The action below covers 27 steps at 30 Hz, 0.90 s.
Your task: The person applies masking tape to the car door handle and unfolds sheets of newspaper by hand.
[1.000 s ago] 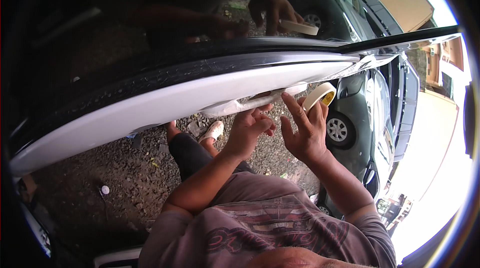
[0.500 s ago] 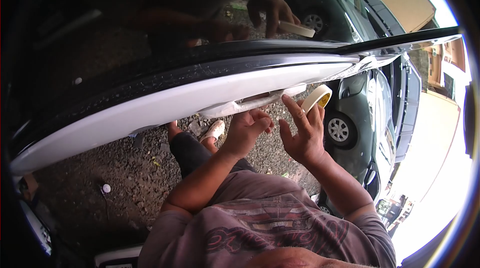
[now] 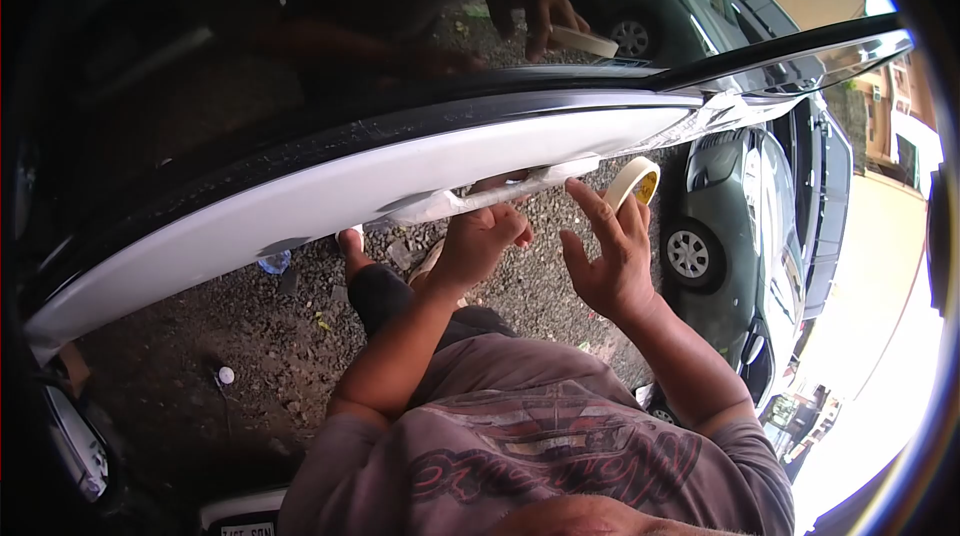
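Note:
A white car door panel (image 3: 330, 198) stretches across the view, and its door handle (image 3: 512, 198) is wrapped in pale masking tape. My left hand (image 3: 482, 244) is closed at the handle's lower edge, with curled fingers partly hidden behind it. My right hand (image 3: 617, 261) carries a roll of masking tape (image 3: 622, 179) hooked over its fingers. Its index finger points up to the right end of the handle, close to or touching it, and the thumb stands apart.
Dark window glass (image 3: 250, 46) above the panel mirrors a hand and the roll. To the right, a dark green car (image 3: 725, 236) is parked nearby. Gravel ground (image 3: 270, 336) lies below, with a small white round object (image 3: 226, 375). Part of a number plate (image 3: 247, 530) shows at the bottom.
The view has shifted slightly. My left hand has moved up and its fingers reach further behind the handle. My right hand still holds the tape roll near the handle's right end.

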{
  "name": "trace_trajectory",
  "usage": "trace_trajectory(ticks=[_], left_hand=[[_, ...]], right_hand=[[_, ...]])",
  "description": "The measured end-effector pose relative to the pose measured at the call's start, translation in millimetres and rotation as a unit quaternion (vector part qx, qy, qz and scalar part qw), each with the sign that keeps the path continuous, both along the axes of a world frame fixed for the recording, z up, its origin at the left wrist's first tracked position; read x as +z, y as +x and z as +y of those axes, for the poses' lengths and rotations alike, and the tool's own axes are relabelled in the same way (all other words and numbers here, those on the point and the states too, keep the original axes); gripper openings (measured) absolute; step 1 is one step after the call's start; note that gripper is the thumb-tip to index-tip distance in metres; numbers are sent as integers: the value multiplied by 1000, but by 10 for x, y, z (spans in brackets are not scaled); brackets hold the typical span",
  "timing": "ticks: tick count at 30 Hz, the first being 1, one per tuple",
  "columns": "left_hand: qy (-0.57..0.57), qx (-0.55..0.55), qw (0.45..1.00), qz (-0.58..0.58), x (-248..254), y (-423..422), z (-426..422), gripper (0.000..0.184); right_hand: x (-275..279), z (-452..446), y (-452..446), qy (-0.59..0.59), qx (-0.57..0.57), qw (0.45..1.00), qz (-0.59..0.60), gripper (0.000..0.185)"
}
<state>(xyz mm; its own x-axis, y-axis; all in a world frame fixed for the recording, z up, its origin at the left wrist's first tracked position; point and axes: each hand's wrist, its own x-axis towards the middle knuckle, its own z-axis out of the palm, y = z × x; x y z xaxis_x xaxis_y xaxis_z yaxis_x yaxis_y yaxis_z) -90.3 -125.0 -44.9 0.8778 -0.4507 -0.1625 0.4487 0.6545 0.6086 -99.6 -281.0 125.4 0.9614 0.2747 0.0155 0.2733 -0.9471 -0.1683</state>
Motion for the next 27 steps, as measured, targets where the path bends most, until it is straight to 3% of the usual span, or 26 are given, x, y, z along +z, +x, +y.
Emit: trace_trajectory(ticks=[3, 7, 9, 13, 17, 19, 25, 27], left_hand=[[58, -39, 996, -50, -45, 64, 90, 43], [38, -48, 997, -41, -137, 24, 109, 58], [-43, -7, 998, -35, -47, 19, 84, 57], [5, -87, 996, -24, -53, 155, 198, 55], [-13, -45, 999, -9, -44, 70, 245, 56], [-142, 25, 989, 20, -68, 11, 278, 62], [-105, 31, 994, 10, 58, 42, 247, 68], [-72, 33, 997, -14, 43, 84, 246, 68]], right_hand=[[100, 103, 85, -16, -19, 1000, 18, 74], [184, 229, 257, -20, 12, 996, 86, 73], [231, 302, 305, -20, 9, 992, 126, 72], [229, 348, 310, -50, 12, 992, 114, 64], [239, 406, 282, 1, -36, 992, 120, 61], [241, 378, 265, 4, -43, 993, 114, 57], [192, 257, 365, 2, -95, 987, 132, 49], [108, 187, 399, -23, -17, 998, 49, 44]])
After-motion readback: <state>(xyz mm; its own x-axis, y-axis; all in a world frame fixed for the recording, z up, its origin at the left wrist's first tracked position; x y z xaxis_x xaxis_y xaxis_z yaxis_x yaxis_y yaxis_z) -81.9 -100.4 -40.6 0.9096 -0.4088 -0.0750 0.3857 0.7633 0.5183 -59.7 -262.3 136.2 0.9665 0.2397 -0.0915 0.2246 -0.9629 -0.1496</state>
